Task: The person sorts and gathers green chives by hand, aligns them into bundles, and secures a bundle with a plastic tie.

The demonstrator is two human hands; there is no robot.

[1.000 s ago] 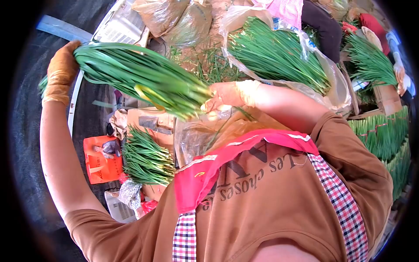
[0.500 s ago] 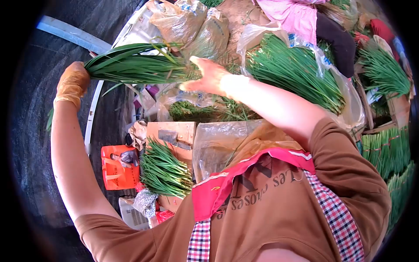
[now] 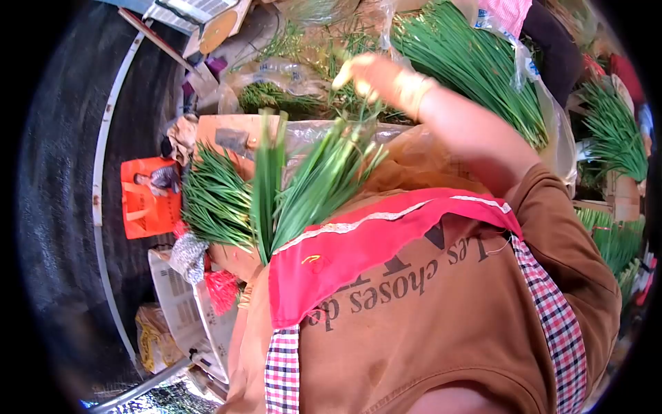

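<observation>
A bunch of garlic chives (image 3: 314, 183) stands fanned out just above the apron's top edge, its long green leaves split into two clumps. My left hand is mostly hidden behind the apron, low beside the bunch; only a sliver of its glove (image 3: 245, 297) shows, and the bunch stays raised in its grip. My right hand (image 3: 379, 77), in a thin yellowish glove, hovers beyond the bunch over scattered trimmings. Its fingers are loosely bent and apart, somewhat blurred, with nothing visible in them. A second bunch of chives (image 3: 217, 196) lies on the cardboard box at left.
A large plastic bag of chives (image 3: 476, 69) lies at upper right, near a person's dark-clad leg (image 3: 555, 48). More chives (image 3: 614, 131) lie farther right. At left are an orange bag (image 3: 152, 200) and a white crate (image 3: 183, 303). Leafy scraps (image 3: 279, 98) lie in plastic ahead.
My left hand has brought the chives from the far left in toward my chest, turning them upright. My right hand has moved away from the bunch, to the right and up.
</observation>
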